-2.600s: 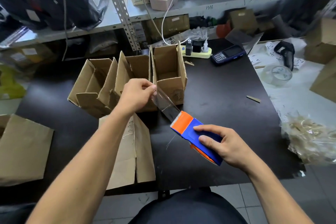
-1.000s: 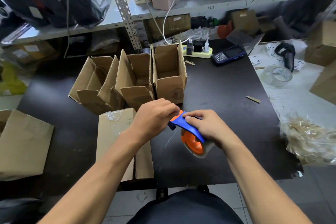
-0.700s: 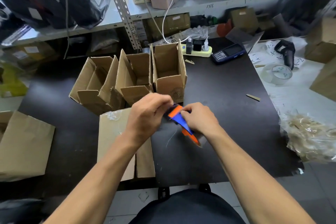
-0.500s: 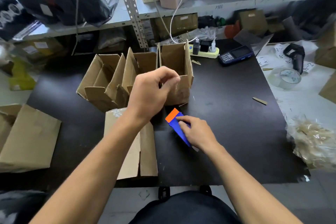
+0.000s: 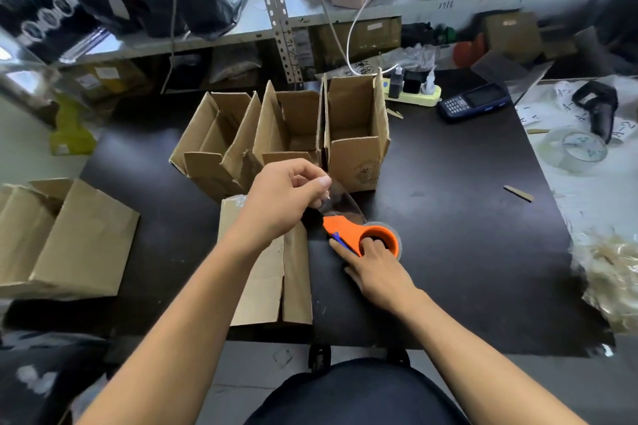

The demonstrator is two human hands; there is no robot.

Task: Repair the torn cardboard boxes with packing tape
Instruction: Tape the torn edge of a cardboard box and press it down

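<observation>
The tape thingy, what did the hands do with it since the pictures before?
The tape dispenser was turned onto its side on the black table; the right hand now holds it there, a finger in the roll's core. The left hand again pinches the clear tape, pulling it up and away. The three open boxes and the flat box stayed put.

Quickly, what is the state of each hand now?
Left hand: pinches the clear tape strip.
Right hand: holds the orange tape dispenser, a finger in its core.
</observation>
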